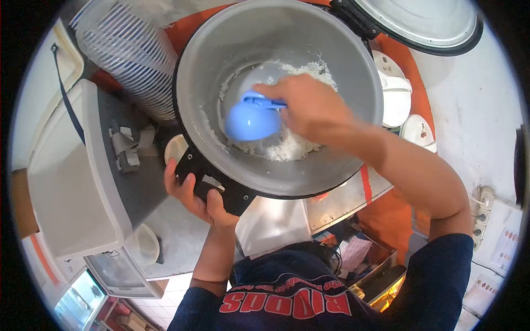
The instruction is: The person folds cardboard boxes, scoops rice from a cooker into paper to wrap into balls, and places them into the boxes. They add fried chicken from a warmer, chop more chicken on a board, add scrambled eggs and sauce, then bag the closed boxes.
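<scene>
My right hand [314,105] reaches into a large, deep grey pot [212,60], its fingers closed around the grip of a rounded blue plastic scoop [253,122]. The scoop is slightly blurred, so whether it carries anything cannot be seen. White cooked rice [290,149] clings in patches to the bottom and lower wall, with more beyond my right hand. My left hand [196,193] grips the black side handle [218,182] on the pot's near left rim, fingers wrapped around it.
A tall stack of clear plastic containers [124,55] leans at the upper left. An opened lid [425,22] is hinged at the pot's far right. White appliances [395,91] stand right of the pot. A power strip [482,212] hangs on the right wall.
</scene>
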`<action>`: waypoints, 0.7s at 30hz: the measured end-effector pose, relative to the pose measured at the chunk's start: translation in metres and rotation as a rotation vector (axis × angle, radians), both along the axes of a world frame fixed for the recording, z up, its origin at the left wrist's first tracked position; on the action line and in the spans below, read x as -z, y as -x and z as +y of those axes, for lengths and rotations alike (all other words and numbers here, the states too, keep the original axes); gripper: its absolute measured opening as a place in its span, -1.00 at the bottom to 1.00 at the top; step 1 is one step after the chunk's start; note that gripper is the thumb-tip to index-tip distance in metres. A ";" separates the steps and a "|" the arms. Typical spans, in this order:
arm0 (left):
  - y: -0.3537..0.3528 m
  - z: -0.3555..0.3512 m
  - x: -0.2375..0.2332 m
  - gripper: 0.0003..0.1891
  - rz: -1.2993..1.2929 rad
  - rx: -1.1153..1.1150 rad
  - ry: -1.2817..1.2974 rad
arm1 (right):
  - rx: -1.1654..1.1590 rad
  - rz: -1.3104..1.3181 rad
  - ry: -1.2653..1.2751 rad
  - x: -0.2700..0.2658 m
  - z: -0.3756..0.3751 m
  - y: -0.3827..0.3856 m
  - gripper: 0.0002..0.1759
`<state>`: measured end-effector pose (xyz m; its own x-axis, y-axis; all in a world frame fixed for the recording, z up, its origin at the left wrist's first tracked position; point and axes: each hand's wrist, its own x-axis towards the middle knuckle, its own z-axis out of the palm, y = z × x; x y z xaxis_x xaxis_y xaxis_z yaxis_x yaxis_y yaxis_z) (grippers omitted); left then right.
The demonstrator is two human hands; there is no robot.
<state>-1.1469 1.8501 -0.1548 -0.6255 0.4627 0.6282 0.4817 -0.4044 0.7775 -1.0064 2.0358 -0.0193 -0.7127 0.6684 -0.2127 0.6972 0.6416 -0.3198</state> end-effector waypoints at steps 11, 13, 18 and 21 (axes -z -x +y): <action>0.000 0.001 -0.008 -0.48 0.074 -0.026 0.054 | 0.146 -0.262 0.090 0.075 0.020 0.009 -0.77; -0.001 -0.001 -0.008 -0.48 0.050 -0.024 0.058 | 0.146 -0.239 0.166 0.084 0.012 0.017 -0.77; -0.001 0.005 -0.007 -0.51 0.045 0.003 -0.023 | -0.008 -0.166 0.286 0.108 -0.021 0.029 -0.74; -0.002 0.003 -0.006 -0.52 0.035 -0.005 -0.010 | -0.030 -0.228 0.394 0.087 -0.015 0.026 -0.75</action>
<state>-1.1452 1.8530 -0.1492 -0.6052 0.4534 0.6543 0.5104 -0.4097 0.7561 -1.0324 2.0208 -0.1062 -0.6362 0.4849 -0.6001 0.7609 0.5230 -0.3841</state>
